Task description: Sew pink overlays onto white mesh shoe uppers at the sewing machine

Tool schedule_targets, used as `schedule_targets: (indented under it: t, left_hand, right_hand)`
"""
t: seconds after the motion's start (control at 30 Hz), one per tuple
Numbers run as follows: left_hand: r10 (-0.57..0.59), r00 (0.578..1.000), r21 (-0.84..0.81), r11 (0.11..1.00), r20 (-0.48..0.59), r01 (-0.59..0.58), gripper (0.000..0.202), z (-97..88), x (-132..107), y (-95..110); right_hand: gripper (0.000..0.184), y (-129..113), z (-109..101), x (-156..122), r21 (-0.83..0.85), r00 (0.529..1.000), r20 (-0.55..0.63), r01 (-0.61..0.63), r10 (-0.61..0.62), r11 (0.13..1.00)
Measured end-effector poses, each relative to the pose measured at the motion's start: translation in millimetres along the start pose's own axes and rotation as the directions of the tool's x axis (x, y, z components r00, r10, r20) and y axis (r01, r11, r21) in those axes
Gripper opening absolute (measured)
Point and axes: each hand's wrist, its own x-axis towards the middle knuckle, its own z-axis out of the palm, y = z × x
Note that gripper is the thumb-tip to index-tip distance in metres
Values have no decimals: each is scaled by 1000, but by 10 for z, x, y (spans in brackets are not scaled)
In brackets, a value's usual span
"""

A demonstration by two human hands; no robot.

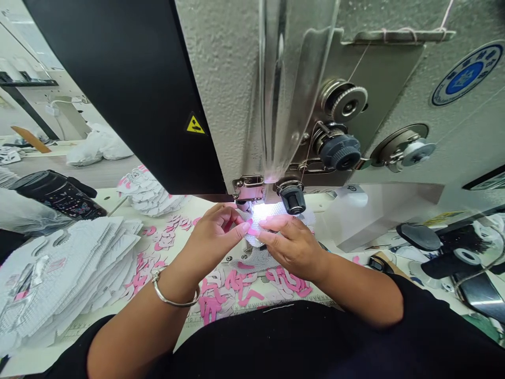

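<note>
Beneath the sewing machine head (252,181), both hands meet at a white textured fabric piece (272,215) under a bright lamp. My left hand (215,234) is closed, thumb and fingertips pinching at a small pink patch (253,230) on the fabric. From the other side, my right hand (294,246) has its thumb and index finger closed at the edge of the same patch and fabric. The needle tip is lost in the glare. Part of a grey textured piece with a pink strip (245,265) shows below the hands.
Loose pink and white cut pieces (213,300) litter the table around the hands. Stacked white fabric panels (79,273) lie at left, with another stack (148,189) behind. A black tumbler (59,195) stands left; a black thread spool (450,263) lies right.
</note>
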Motion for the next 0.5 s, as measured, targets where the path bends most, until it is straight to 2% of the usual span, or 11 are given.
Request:
schedule_targets:
  t: [0.2,0.5]
  left_hand:
    - [-56,998,1,998,-4,56,23,9,30,26]
    - [-124,992,-90,988,6,124,24,31,57,20]
  right_hand:
    - [38,17,10,-8,10,1000,8,2,-2,1000]
    - [38,0,1,-1,7,1000,-7,-5,5,1000]
